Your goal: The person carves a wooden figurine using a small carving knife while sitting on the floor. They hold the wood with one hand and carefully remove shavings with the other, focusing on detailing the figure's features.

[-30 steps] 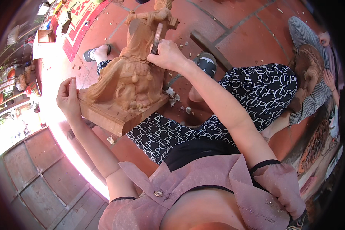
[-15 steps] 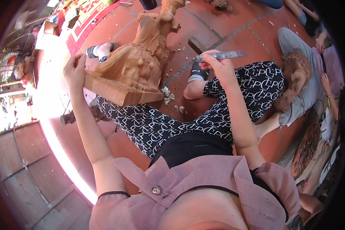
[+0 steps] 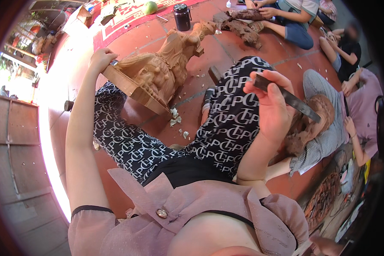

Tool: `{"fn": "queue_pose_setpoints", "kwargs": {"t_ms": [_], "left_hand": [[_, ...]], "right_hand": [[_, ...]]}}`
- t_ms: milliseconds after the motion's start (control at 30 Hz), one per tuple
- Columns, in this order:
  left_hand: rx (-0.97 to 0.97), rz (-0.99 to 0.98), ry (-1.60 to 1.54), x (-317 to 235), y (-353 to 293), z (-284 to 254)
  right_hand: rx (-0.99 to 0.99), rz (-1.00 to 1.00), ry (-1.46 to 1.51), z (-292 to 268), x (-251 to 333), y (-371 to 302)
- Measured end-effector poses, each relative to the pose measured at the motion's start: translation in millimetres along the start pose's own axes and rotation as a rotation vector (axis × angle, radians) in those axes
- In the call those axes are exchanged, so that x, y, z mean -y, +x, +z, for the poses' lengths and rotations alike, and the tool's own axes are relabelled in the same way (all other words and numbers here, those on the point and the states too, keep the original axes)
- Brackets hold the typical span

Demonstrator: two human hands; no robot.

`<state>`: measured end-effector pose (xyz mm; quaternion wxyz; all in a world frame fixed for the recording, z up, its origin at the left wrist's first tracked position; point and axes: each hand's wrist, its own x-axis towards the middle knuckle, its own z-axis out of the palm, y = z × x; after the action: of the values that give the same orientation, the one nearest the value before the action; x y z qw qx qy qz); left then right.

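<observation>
A light-brown carved wooden statue (image 3: 168, 64) lies tilted on its side between my legs, its flat base turned toward me. My left hand (image 3: 102, 59) holds the far left corner of that base, with fingers curled over the edge. Raised above my right knee, my right hand (image 3: 274, 102) grips a flat dark metal bar that looks like a carving chisel (image 3: 301, 106). The chisel slants down to the right, clear of the statue. Beyond my right leg a brown wooden block (image 3: 214, 76) lies on the floor, partly hidden.
Pale wood chips (image 3: 175, 117) litter the tiled floor near the base. A dark flask (image 3: 182, 17) and a green round fruit (image 3: 150, 7) are at the back. Close on my right, a person in striped trousers (image 3: 324, 132) sits with a gnarled wood piece (image 3: 305, 128). Other people sit farther off.
My right hand has come nearer and to the right, turning the chisel so it slants downward. My left hand stays on the base. The view has shifted, showing more people and the flask.
</observation>
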<state>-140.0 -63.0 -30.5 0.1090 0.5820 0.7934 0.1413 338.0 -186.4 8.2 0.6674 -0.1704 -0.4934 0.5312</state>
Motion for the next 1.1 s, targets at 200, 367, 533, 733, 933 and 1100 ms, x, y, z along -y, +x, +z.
{"fn": "queue_pose_setpoints", "kwargs": {"t_ms": [200, 367, 533, 733, 933, 1100], "left_hand": [[-0.043, 0.028, 0.109, -2.9, -2.2, -0.5], [-0.050, -0.005, 0.135, -0.9, -3.8, -1.5], [-0.010, -0.007, 0.106, 0.6, -6.9, -0.3], [0.040, -0.005, 0.078, -7.0, -10.5, -2.6], [0.036, 0.040, 0.122, -1.5, -7.2, -4.5], [0.027, 0.054, 0.116, -2.9, -7.9, -2.0]], "right_hand": [[0.074, 0.067, 0.014, 1.6, -45.5, 11.9], [0.096, 0.023, -0.097, 16.1, -58.9, 8.2], [0.078, -0.090, -0.390, 16.7, -66.3, -1.4], [0.138, -0.412, -0.756, 12.9, -62.4, -2.1], [0.060, -0.331, -0.716, 10.3, -55.4, -12.5], [0.012, -0.356, -0.694, 8.5, -55.0, -21.2]]}}
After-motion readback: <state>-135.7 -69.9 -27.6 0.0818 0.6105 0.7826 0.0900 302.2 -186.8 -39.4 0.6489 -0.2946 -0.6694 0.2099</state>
